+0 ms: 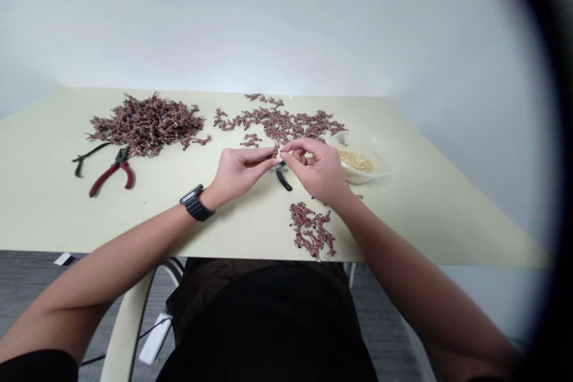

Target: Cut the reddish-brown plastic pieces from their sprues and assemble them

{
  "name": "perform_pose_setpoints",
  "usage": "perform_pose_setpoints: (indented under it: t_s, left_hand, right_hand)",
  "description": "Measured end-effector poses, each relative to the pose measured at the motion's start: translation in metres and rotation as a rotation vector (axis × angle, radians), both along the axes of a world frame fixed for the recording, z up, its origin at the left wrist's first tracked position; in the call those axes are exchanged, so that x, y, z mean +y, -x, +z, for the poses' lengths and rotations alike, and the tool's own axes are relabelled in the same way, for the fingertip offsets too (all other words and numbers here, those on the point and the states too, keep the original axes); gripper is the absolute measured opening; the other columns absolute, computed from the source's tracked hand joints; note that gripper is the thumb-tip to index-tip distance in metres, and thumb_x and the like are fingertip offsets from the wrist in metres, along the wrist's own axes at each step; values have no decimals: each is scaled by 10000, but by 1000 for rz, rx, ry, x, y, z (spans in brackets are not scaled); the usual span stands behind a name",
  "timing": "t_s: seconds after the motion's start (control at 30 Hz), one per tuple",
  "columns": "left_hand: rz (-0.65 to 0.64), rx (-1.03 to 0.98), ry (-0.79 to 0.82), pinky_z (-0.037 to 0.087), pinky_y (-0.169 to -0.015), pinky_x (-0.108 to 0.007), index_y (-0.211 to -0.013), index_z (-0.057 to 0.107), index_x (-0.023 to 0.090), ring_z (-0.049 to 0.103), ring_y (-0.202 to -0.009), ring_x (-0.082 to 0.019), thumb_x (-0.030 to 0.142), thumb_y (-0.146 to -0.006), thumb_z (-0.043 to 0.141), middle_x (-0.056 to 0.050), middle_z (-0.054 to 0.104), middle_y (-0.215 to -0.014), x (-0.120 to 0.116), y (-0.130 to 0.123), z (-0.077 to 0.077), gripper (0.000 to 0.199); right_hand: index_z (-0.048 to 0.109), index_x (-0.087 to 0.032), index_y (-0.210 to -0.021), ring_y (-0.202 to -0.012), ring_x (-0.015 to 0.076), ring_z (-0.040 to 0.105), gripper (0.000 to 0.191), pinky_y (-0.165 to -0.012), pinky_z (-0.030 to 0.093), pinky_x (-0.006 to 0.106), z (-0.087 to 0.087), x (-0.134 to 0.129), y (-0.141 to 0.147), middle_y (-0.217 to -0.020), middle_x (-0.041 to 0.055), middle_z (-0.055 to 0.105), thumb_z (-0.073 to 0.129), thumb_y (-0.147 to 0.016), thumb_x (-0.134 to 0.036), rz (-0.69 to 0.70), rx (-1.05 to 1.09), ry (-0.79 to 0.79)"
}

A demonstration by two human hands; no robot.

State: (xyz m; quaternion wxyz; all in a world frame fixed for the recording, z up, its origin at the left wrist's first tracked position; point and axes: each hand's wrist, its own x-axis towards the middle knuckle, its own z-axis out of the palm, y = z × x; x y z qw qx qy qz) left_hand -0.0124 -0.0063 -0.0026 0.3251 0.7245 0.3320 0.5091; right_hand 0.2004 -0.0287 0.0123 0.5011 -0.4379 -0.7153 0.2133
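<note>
At the table's near edge, what is seen?

A small heap of brown pieces is laid just below the right hand.

And at the hands?

The left hand and right are brought together, a tiny brown piece pinched between the fingertips; black-handled pliers are lying beneath.

Farther off?

A bowl of grains is placed just beyond the right hand; red-handled pliers and a large brown heap are left well apart.
</note>
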Motion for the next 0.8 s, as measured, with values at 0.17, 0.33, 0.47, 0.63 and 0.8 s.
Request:
perform_pose_setpoints:
  t_s: [0.17,0.33,0.47,0.63,0.8]
  left_hand:
    - [-50,-2,30,682,-993,-424,-1187,841,263,811,-1083,-285,394,-881,866,-72,802,-1209,-2,-1,1,334]
    - [-47,56,-82,664,-1039,-426,-1205,835,278,795,-1136,-280,336,-910,842,-56,797,-1226,-2,2,1,301]
    - [13,155,-263,624,-1112,-456,-1201,837,297,776,-1188,-285,303,-894,852,-34,794,-1238,1,5,-2,308]
    - [46,152,-215,654,-1032,-429,-1165,856,263,804,-1102,-276,371,-892,856,-68,820,-1185,2,3,-3,293]
    - [7,125,-46,659,-866,-356,-1089,872,225,806,-939,-228,446,-872,864,-94,843,-1082,2,1,1,310]
  right_hand:
    - [737,-231,-924,-697,172,508,105,-681,429,337,1,-2,2,-762,23,604,668,-979,-289,-3,-125,-120]
    - [713,-219,-901,-614,136,449,178,-558,355,305,1,-2,7,-743,2,564,738,-937,-391,94,168,264]
    - [711,-193,-848,-566,91,293,315,-479,240,262,1,2,5,-676,-49,428,886,-805,-452,356,534,720]
    - [801,-173,-881,-594,79,319,329,-464,226,256,-2,7,2,-753,-4,565,962,-710,-404,263,581,700]
    - [832,-193,-896,-536,82,371,313,-457,292,288,-2,4,5,-794,36,683,891,-790,-481,127,437,582]
